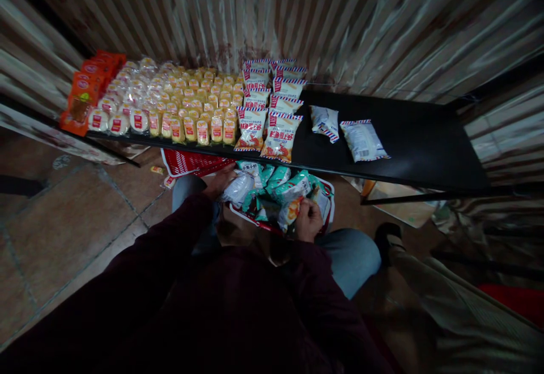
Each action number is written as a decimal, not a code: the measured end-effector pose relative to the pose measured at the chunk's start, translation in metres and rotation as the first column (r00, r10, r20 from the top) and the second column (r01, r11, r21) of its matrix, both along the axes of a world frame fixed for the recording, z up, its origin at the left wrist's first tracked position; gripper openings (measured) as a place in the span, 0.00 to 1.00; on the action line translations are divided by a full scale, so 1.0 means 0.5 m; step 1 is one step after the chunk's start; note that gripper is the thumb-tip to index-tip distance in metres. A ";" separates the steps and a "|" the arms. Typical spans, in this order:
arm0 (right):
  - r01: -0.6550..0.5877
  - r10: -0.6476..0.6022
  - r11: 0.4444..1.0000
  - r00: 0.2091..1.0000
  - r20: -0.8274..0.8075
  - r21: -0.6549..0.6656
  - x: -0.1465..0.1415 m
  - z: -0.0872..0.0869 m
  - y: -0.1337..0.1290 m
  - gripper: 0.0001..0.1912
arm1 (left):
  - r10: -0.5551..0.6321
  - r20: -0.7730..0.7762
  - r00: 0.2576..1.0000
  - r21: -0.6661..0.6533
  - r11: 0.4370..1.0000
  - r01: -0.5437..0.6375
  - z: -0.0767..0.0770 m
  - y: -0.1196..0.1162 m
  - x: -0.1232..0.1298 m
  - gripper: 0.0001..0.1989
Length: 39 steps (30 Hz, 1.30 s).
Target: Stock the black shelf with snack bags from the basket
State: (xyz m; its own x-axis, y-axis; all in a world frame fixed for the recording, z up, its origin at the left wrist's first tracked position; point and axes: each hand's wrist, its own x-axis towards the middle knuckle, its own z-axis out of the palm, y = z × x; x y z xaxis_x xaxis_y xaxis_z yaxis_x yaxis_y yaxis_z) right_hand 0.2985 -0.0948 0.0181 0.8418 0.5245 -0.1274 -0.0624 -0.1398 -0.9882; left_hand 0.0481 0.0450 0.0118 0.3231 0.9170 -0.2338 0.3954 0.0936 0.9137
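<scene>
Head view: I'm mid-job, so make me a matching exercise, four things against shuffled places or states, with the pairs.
Things:
1. Orange packets
2. Right hand
3. Green-and-white bags
4. Two loose bags

Places or states:
A. In the red basket
B. Lying on the right part of the black table
C. At the goods' left end
D. Gripping an orange-printed bag

Pairs: 1-C, 2-D, 3-A, 4-B

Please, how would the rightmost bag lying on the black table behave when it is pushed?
The bag probably flexes, since it looks wrinkled. Lying flat, it would likely slide rather than roll. Its puffed shape suggests low weight.
</scene>
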 end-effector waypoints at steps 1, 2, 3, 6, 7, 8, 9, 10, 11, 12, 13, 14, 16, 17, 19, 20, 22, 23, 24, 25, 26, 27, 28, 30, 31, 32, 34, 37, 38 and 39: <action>-0.051 0.052 0.999 0.994 0.100 -0.011 -0.008 -0.005 -0.003 0.15 | -0.052 -0.013 0.999 0.028 0.998 0.052 0.000 0.008 0.006 0.05; -0.122 0.126 0.992 0.971 0.205 -0.031 -0.017 -0.011 -0.005 0.14 | -0.114 -0.041 0.993 0.063 0.991 0.116 -0.002 0.017 0.015 0.03; -0.196 0.204 0.979 0.931 0.301 -0.058 -0.025 -0.017 -0.007 0.14 | -0.171 -0.078 0.982 0.097 0.979 0.178 -0.005 0.025 0.025 0.03; -0.346 0.374 0.926 0.782 0.499 -0.151 -0.044 -0.041 -0.008 0.13 | -0.300 -0.259 0.918 0.207 0.911 0.356 -0.019 0.040 0.060 0.08; -0.372 0.406 0.911 0.738 0.539 -0.178 -0.048 -0.049 -0.008 0.13 | -0.315 -0.312 0.896 0.232 0.890 0.393 -0.023 0.041 0.070 0.09; -0.391 0.432 0.898 0.700 0.569 -0.202 -0.051 -0.055 -0.010 0.13 | -0.319 -0.346 0.882 0.247 0.876 0.414 -0.026 0.040 0.078 0.10; -0.404 0.452 0.887 0.669 0.590 -0.223 -0.053 -0.060 -0.012 0.14 | -0.317 -0.360 0.877 0.255 0.872 0.419 -0.028 0.035 0.084 0.11; -0.412 0.468 0.878 0.642 0.607 -0.241 -0.054 -0.063 -0.015 0.15 | -0.315 -0.377 0.871 0.265 0.865 0.427 -0.029 0.027 0.087 0.10; -0.419 0.480 0.871 0.616 0.625 -0.256 -0.054 -0.065 -0.018 0.16 | -0.312 -0.389 0.866 0.273 0.859 0.433 -0.029 0.017 0.088 0.10; -0.423 0.489 0.865 0.589 0.643 -0.269 -0.053 -0.065 -0.023 0.17 | -0.311 -0.400 0.862 0.281 0.854 0.438 -0.029 0.004 0.086 0.09; -0.427 0.496 0.859 0.559 0.664 -0.282 -0.052 -0.064 -0.028 0.16 | -0.306 -0.409 0.859 0.289 0.850 0.441 -0.029 -0.011 0.084 0.08; -0.431 0.505 0.852 0.525 0.685 -0.297 -0.051 -0.062 -0.032 0.15 | -0.299 -0.419 0.858 0.295 0.849 0.440 -0.030 -0.026 0.080 0.09; -0.440 0.525 0.836 0.466 0.712 -0.329 -0.049 -0.059 -0.040 0.12 | -0.277 -0.434 0.857 0.303 0.851 0.429 -0.031 -0.056 0.073 0.10; -0.446 0.537 0.828 0.451 0.713 -0.341 -0.050 -0.058 -0.043 0.10 | -0.272 -0.439 0.856 0.305 0.851 0.427 -0.031 -0.069 0.070 0.11; -0.473 0.558 0.812 0.458 0.692 -0.343 -0.054 -0.057 -0.046 0.11 | -0.261 -0.442 0.858 0.303 0.857 0.416 -0.031 -0.087 0.067 0.11; -0.493 0.568 0.805 0.476 0.672 -0.331 -0.056 -0.056 -0.046 0.12 | -0.248 -0.437 0.864 0.296 0.868 0.398 -0.030 -0.094 0.067 0.11; -0.518 0.568 0.805 0.534 0.626 -0.288 -0.062 -0.049 -0.042 0.12 | -0.183 -0.391 0.902 0.272 0.913 0.303 -0.025 -0.102 0.068 0.10; -0.513 0.552 0.818 0.572 0.606 -0.260 -0.065 -0.043 -0.038 0.12 | -0.129 -0.348 0.929 0.256 0.940 0.226 -0.021 -0.105 0.068 0.10; -0.492 0.523 0.839 0.614 0.592 -0.232 -0.067 -0.035 -0.032 0.12 | -0.068 -0.300 0.951 0.237 0.961 0.143 -0.016 -0.108 0.067 0.10; -0.459 0.486 0.864 0.652 0.582 -0.207 -0.069 -0.027 -0.026 0.12 | -0.006 -0.257 0.966 0.218 0.974 0.064 -0.011 -0.111 0.064 0.11; -0.425 0.449 0.886 0.684 0.576 -0.186 -0.070 -0.018 -0.018 0.12 | 0.050 -0.224 0.973 0.199 0.980 -0.004 -0.006 -0.114 0.060 0.12; -0.395 0.417 0.903 0.706 0.573 -0.170 -0.071 -0.009 -0.009 0.12 | 0.097 -0.205 0.974 0.184 0.981 -0.059 0.000 -0.117 0.055 0.14; -0.374 0.395 0.913 0.720 0.570 -0.161 -0.072 -0.002 0.000 0.12 | 0.136 -0.201 0.970 0.175 0.979 -0.101 0.007 -0.119 0.049 0.16; -0.341 0.366 0.927 0.740 0.564 -0.154 -0.077 0.007 0.020 0.12 | 0.209 -0.203 0.957 0.173 0.969 -0.175 0.023 -0.122 0.039 0.18; -0.325 0.355 0.933 0.747 0.562 -0.158 -0.081 0.007 0.030 0.12 | 0.247 -0.203 0.947 0.187 0.960 -0.210 0.032 -0.121 0.036 0.18; -0.305 0.345 0.938 0.753 0.560 -0.168 -0.086 0.004 0.039 0.12 | 0.283 -0.202 0.938 0.208 0.948 -0.241 0.041 -0.120 0.037 0.17; -0.273 0.339 0.941 0.758 0.557 -0.201 -0.098 -0.008 0.055 0.12 | 0.332 -0.196 0.922 0.254 0.926 -0.279 0.058 -0.116 0.050 0.14; -0.269 0.364 0.931 0.758 0.542 -0.248 -0.118 -0.031 0.067 0.14 | 0.250 -0.229 0.941 0.316 0.933 -0.171 0.071 -0.116 0.088 0.16; -0.279 0.377 0.925 0.755 0.536 -0.257 -0.123 -0.035 0.066 0.14 | 0.184 -0.250 0.950 0.335 0.938 -0.094 0.071 -0.120 0.101 0.19; -0.292 0.391 0.920 0.752 0.531 -0.263 -0.125 -0.037 0.063 0.15 | 0.118 -0.274 0.954 0.358 0.934 -0.012 0.069 -0.126 0.113 0.22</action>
